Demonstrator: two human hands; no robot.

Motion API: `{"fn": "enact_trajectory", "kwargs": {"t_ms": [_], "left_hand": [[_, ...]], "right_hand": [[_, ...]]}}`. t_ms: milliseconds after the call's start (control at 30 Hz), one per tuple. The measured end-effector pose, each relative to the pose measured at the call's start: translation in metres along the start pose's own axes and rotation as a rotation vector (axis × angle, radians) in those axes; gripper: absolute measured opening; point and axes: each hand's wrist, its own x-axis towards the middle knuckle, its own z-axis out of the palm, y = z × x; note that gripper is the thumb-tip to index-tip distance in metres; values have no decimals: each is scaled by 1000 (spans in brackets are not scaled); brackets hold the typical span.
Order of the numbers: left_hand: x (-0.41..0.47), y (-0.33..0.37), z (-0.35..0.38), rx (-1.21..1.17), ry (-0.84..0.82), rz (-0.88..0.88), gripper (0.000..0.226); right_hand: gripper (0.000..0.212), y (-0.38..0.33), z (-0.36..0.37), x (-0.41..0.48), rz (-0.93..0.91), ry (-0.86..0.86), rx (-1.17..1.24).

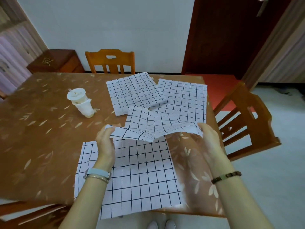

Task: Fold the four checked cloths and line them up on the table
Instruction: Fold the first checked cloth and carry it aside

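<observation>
Four white cloths with a dark grid lie on or above the brown table (pixel 41 138). My left hand (pixel 105 142) pinches the left corner and my right hand (pixel 208 139) pinches the right corner of a crumpled cloth (pixel 148 126), lifted off the table between them. Beneath my forearms a flat cloth (pixel 140 176) spreads over the near edge. Two more cloths lie farther back: one (pixel 133 91) in the middle and one (pixel 184 98) to the right, overlapping.
A white drink cup with a lid (pixel 80 101) stands left of the cloths. Wooden chairs stand at the far side (pixel 110 61) and the right side (pixel 244 119) of the table. A dark door (pixel 222 35) is at the back right.
</observation>
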Motion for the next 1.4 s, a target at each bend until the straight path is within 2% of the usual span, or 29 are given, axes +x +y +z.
{"fn": "enact_trajectory", "kwargs": {"t_ms": [167, 300, 500, 533, 633, 700, 733, 800, 933, 1067, 1200, 1400], "left_hand": [[-6, -31, -14, -3, 87, -94, 13], [-18, -48, -21, 64, 158, -189, 21], [-36, -66, -29, 134, 217, -307, 20], [-37, -67, -29, 141, 216, -323, 19], [-42, -73, -32, 178, 195, -365, 18], [-46, -75, -34, 191, 159, -382, 21], [-48, -75, -34, 201, 139, -379, 24], [-48, -77, -36, 213, 105, -378, 30], [-43, -91, -50, 325, 90, -360, 25], [-40, -98, -55, 477, 3, -264, 26], [-27, -105, -52, 493, -3, -231, 30], [3, -120, -44, 530, -34, -180, 31]], "right_hand": [[17, 19, -13, 5, 34, 60, -49], [22, 42, -30, 7, 30, 73, -113], [13, 73, -54, 8, 58, 152, -209], [12, 76, -58, 8, 61, 166, -226], [26, 85, -70, 12, 58, 192, -273], [15, 85, -72, 12, 64, 173, -312], [8, 86, -72, 12, 63, 166, -322], [8, 88, -72, 15, 44, 153, -333], [21, 92, -68, 23, -6, 110, -367], [8, 96, -64, 36, -136, 40, -492], [26, 97, -57, 51, -235, -25, -570], [32, 101, -45, 90, -275, -74, -646]]}}
